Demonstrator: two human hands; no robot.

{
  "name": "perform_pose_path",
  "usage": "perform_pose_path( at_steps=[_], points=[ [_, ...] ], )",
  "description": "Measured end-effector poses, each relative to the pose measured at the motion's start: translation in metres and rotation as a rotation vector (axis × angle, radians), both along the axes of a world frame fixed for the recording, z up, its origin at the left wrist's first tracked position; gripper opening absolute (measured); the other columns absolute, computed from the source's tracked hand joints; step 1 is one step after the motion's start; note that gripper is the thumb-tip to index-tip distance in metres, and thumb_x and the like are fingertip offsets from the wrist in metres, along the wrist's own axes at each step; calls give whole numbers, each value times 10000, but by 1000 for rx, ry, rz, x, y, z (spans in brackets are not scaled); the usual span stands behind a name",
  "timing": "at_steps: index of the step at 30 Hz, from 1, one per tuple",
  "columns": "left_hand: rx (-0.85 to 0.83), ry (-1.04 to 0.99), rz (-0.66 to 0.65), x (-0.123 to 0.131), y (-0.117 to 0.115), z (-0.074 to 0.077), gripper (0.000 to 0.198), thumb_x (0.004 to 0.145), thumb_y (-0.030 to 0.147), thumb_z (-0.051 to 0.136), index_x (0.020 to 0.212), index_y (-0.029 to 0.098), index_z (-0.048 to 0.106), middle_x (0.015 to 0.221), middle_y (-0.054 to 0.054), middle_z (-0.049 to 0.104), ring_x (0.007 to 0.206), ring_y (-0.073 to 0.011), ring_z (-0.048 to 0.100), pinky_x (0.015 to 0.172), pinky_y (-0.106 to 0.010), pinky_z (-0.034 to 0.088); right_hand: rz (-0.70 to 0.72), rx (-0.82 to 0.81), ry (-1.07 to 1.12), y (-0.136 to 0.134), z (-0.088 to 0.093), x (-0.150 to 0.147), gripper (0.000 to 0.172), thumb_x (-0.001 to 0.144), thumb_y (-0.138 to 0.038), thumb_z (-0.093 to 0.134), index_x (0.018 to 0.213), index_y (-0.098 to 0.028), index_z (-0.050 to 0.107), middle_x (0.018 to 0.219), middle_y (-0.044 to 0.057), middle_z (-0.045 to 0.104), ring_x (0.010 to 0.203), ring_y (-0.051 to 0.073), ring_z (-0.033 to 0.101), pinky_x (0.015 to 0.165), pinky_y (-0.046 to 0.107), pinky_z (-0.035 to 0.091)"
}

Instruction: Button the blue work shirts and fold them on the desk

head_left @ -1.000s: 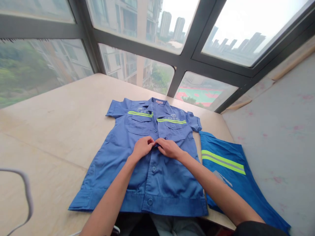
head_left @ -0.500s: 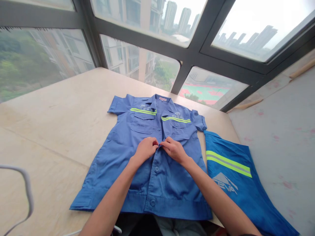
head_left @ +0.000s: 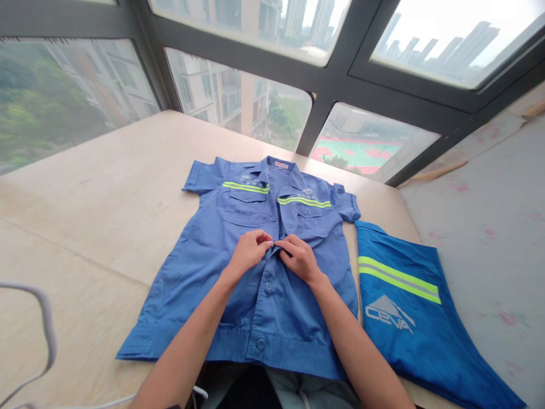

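A blue short-sleeved work shirt (head_left: 191,272) with yellow-green reflective chest stripes lies front up, its collar toward the window. My left hand (head_left: 251,250) pinches the edge of the front placket around mid-shirt. Right beside it, my right hand (head_left: 298,258) pinches the other side of the same spot, fingertips almost touching the left ones. The button between my fingers is hidden. Below the hands, a button (head_left: 268,287) and a hem button (head_left: 261,343) show on the closed part of the placket. Above them the front gapes open up to the collar.
A folded brighter blue garment (head_left: 395,352) with a reflective stripe and white lettering lies right of the shirt, along the wall (head_left: 481,255). A white cable (head_left: 46,324) loops at the left of the pale tabletop (head_left: 85,227). Dark-framed windows (head_left: 238,108) border the far side.
Both hands stay at the same place on the placket, with fingers slightly shifted and the fabric edge between them lying lower. The camera view has tilted slightly.
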State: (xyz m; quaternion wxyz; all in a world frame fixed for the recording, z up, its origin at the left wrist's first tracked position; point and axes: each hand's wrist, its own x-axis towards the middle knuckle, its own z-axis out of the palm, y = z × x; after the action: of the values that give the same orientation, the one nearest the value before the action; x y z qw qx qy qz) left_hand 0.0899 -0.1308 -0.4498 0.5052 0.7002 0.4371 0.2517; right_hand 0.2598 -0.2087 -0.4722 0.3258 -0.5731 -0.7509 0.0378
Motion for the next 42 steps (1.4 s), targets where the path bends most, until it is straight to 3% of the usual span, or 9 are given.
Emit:
perform_pose_path(
  at_steps=[7, 14, 21, 25, 30, 42],
  points=[
    [17, 26, 27, 1, 0, -3, 132, 747, 260, 640, 810, 170, 713, 781, -34, 729, 740, -179, 660, 702, -277, 500, -125, -70, 26, 0, -1, 0, 274, 930, -186, 510, 1042, -248, 753, 817, 45, 673, 751, 167, 635, 706, 257, 495],
    [-29, -5, 32, 1, 1, 1, 143, 735, 275, 640, 789, 163, 712, 752, -34, 718, 721, -176, 648, 683, -272, 488, -123, -58, -118, 1, -5, 3, 242, 956, -225, 538, 1060, -257, 754, 767, 37, 652, 689, 152, 598, 648, 249, 425],
    [-11, -47, 18, -1, 2, -3, 136, 747, 266, 646, 800, 161, 715, 765, -33, 723, 721, -171, 651, 677, -266, 491, -63, -12, -224, -2, 5, -5, 263, 971, -197, 485, 1070, -218, 728, 820, 55, 663, 709, 168, 564, 686, 288, 386],
    [18, -25, 34, -1, 2, -4, 114, 746, 251, 655, 794, 169, 719, 772, -32, 729, 732, -176, 658, 683, -268, 494, -165, -30, -175, -1, 11, -11, 231, 927, -166, 499, 986, -187, 722, 807, 60, 668, 746, 190, 591, 703, 300, 386],
    [23, -23, 48, -2, 4, -6, 96, 746, 234, 656, 784, 172, 719, 770, -34, 729, 737, -176, 662, 685, -267, 499, -230, -45, -226, 3, 11, -11, 275, 948, -183, 481, 996, -236, 746, 739, 45, 648, 682, 174, 572, 660, 286, 357],
    [-183, -208, 36, -2, 8, -9, 121, 710, 242, 692, 784, 148, 675, 648, -6, 678, 553, -124, 608, 567, -241, 486, -34, -37, -399, 11, 20, 6, 285, 996, -282, 480, 1031, -282, 762, 690, 27, 568, 591, 137, 437, 619, 288, 287]
  ],
)
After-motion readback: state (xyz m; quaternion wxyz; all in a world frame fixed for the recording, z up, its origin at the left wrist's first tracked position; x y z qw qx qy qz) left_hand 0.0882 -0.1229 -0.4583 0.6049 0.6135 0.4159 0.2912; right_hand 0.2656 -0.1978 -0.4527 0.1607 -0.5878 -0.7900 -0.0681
